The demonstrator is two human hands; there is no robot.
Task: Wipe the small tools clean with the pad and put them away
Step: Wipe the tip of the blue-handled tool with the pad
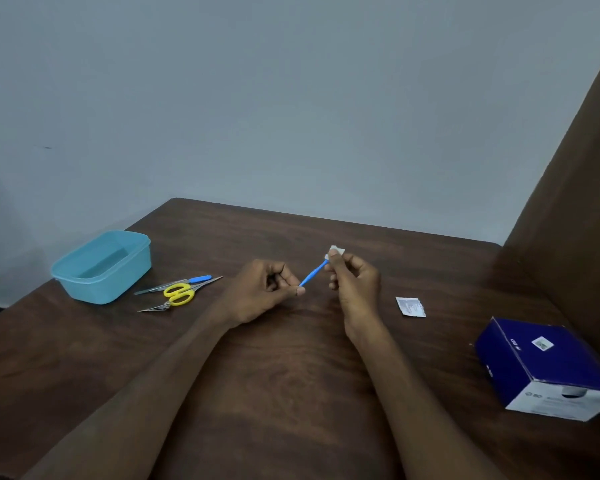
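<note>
On the dark brown wooden table [291, 375], a dark blue cardboard box [541, 365] sits at the near right. Past it lies a small torn white packet [410, 306]. The left hand [260, 292] pinches the low end of a thin blue plastic tool [313, 273]. The right hand [355, 282] pinches a small white pad [336, 251] around its top end. Left lie yellow-handled scissors [178, 294], silver tweezers [160, 287], then an open light blue plastic tub [101, 266].
</note>
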